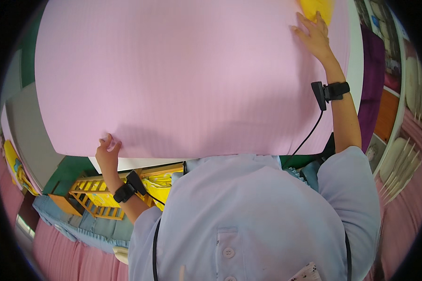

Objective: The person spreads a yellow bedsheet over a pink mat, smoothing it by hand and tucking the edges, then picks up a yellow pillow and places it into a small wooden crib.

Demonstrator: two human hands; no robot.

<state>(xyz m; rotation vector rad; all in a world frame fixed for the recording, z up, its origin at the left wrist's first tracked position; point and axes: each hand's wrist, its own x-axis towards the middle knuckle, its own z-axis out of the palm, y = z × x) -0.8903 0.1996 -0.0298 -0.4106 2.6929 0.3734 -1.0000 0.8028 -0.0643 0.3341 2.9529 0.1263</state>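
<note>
A broad pale-pink sheet [183,79] with faint stripes lies spread over a flat surface in front of me. At its near left edge my left hand [107,153] has its fingers curled in, pinching a bit of the pink sheet. My right hand [316,40] reaches to the far right, palm down with fingers spread. Its fingertips touch a bright yellow cloth [316,8], which lies partly beyond the upper rim of the view. A black wrist device with a cable is strapped on each forearm.
A small yellow wooden frame with slats [98,192] and yellow fabric sits below the surface's near left edge. Light-blue ruffled bedding [86,225] lies beside it. A dark purple cloth [373,79] hangs along the right. White slender rods [401,173] are at the far right.
</note>
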